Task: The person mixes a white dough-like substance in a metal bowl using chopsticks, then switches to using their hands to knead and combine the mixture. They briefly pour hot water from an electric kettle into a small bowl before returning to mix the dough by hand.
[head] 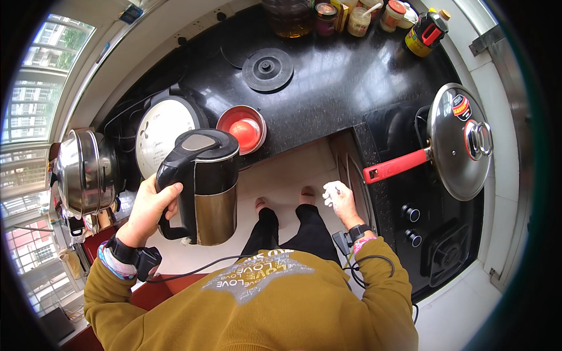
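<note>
My left hand (153, 206) grips the black handle of an electric kettle (216, 193) with a black upper part, a bronze-coloured lower body and its lid down. The kettle is upright in front of my body, near the counter's edge. Its round black base (268, 70) lies apart from it on the dark counter. A red bowl (224, 117) with a red rounded thing in it stands just beyond the kettle. Away to the right, my right hand (340, 199) hangs over the floor near the cabinet, with white matter on its curled fingers; whether it holds anything is unclear.
A white-topped electric appliance (162, 127) and a steel steamer pot (83, 173) stand left. On the right, a glass-lidded pan (456, 145) sits on the gas hob, its red handle (395, 166) pointing towards me. Jars (359, 22) and a dark-handled bottle (423, 37) line the back. Cables hang from my wrists.
</note>
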`<control>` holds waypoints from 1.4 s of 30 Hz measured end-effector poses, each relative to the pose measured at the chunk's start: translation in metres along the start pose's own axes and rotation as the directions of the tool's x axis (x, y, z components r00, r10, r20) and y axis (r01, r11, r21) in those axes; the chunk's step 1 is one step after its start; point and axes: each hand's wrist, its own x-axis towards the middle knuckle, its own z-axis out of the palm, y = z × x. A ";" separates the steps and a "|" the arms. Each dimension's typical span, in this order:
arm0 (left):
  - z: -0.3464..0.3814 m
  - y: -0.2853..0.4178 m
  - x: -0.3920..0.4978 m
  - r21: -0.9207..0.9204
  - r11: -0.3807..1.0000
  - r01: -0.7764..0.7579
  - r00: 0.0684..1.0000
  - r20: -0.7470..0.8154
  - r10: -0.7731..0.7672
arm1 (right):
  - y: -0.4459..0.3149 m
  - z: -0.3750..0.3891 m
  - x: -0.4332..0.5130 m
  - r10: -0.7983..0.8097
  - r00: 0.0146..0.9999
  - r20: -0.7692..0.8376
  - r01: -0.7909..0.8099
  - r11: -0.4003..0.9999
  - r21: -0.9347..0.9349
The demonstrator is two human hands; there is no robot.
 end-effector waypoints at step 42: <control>-0.002 0.017 0.022 -0.026 0.994 0.106 0.994 0.040 -0.105 | 0.011 -0.001 0.011 0.028 1.000 -0.004 -0.028 0.996 0.086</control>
